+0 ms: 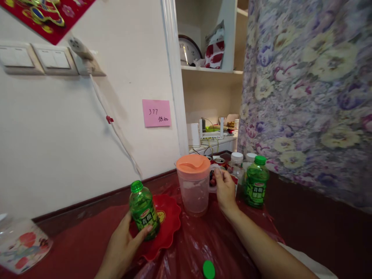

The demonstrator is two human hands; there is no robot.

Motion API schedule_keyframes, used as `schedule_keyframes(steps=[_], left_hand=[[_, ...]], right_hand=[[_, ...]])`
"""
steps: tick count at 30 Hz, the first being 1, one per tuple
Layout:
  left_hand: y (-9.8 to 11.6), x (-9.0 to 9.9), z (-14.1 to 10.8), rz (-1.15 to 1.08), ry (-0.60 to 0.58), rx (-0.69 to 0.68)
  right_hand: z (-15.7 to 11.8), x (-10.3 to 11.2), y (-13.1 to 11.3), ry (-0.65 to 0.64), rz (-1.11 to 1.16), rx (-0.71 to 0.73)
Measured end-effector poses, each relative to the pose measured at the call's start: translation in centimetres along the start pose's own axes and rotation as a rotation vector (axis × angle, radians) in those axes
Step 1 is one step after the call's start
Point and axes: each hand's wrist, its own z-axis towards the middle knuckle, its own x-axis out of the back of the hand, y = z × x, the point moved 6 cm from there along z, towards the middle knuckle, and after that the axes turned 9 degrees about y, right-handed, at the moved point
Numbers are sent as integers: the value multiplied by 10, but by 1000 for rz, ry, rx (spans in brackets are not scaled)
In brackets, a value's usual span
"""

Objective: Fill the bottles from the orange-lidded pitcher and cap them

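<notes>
My left hand (pixel 124 238) is wrapped round a green bottle (pixel 143 211) with no cap, held upright over a red scalloped plate (pixel 171 223). My right hand (pixel 225 190) grips the handle of a clear plastic pitcher (pixel 192 195) with an orange lid (pixel 193 164). The pitcher stands upright on the dark red table (pixel 203 248), just right of the plate. Near the bottom edge of the view lies a green cap (pixel 208 269).
A capped green bottle (pixel 257 184) stands right of my right hand, beside clear bottles with white caps (pixel 236 157). Cans stand behind the pitcher. At the far left is a patterned clear container (pixel 24 246). A wall, shelves and a floral curtain (pixel 308 97) border the table.
</notes>
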Motion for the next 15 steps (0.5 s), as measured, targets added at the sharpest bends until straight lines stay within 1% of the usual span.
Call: schedule_keyframes(steps=[5, 9, 12, 14, 15], left_hand=[[-1, -1, 1, -20, -13, 8], [-1, -2, 2, -16, -18, 9], [0, -1, 1, -17, -18, 23], [1, -1, 0, -18, -19, 21], [2, -1, 0, -24, -23, 17]], right_hand=[[-1, 1, -13, 37, -41, 96], [-3, 4, -27, 52, -103, 205], [-6, 8, -52, 91, -134, 331], [-11, 11, -76, 102, -133, 422], [-14, 11, -89, 88, -130, 458]])
